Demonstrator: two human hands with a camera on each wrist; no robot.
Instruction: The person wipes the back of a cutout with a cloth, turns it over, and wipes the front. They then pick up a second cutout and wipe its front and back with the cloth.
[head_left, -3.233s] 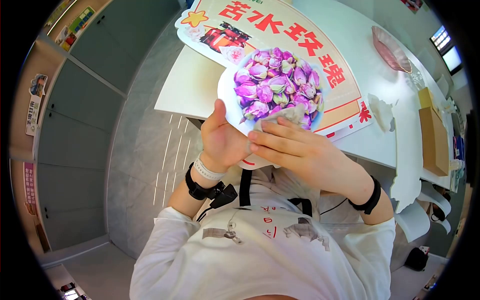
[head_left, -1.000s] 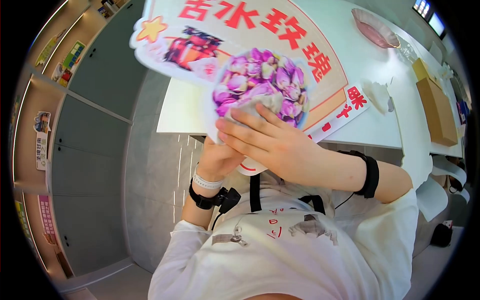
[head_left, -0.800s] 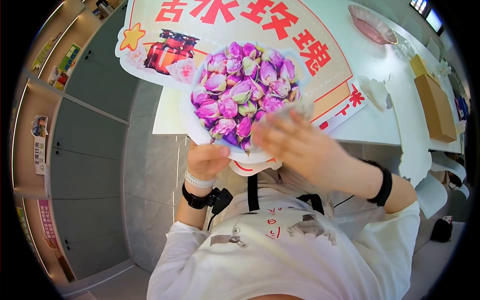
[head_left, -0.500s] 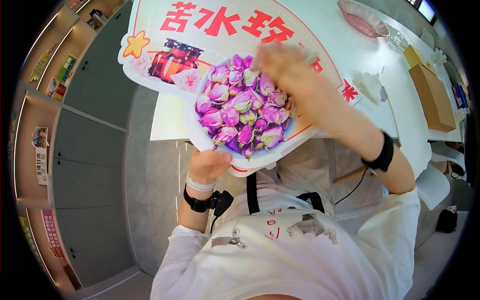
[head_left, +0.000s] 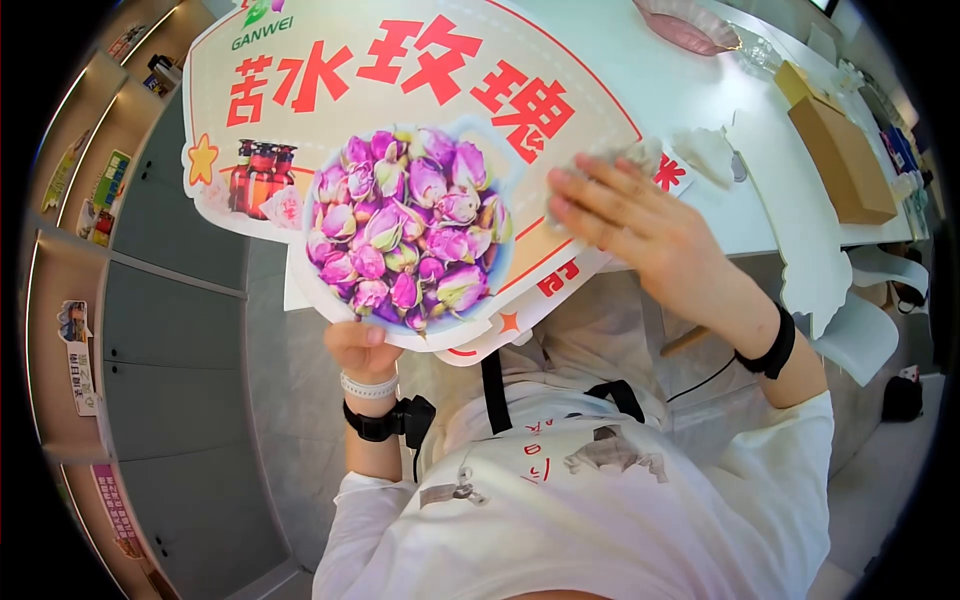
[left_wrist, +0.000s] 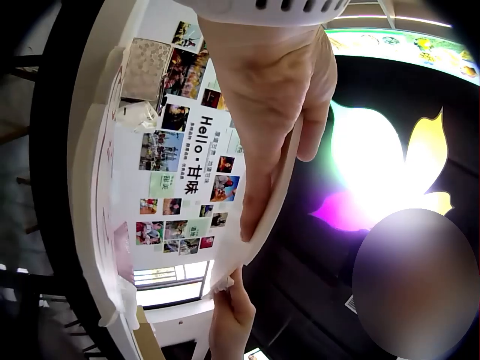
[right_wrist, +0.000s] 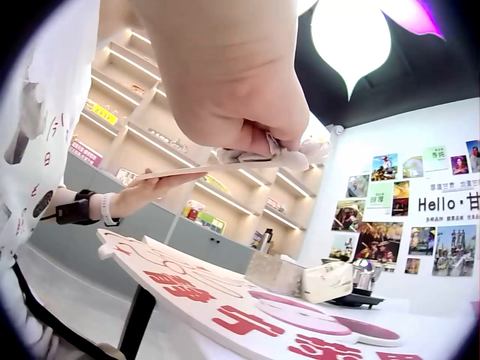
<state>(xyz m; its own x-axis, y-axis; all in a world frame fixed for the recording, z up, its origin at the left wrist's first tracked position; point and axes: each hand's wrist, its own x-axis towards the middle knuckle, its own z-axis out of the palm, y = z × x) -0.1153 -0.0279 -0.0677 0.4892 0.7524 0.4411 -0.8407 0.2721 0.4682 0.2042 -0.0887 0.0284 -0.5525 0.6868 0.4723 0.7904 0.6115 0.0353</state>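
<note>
Centre-left, left hand is pinching a seemingly light, stiff sign by its edge; right hand is gripping cloth.

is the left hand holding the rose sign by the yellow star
No: the left hand grips the rose sign at its lower edge, away from the yellow star.

Pink dish, cardboard box

My far-end white perforated wristband with, elbow-side of it, a black strap and cabled boxy black module
</note>
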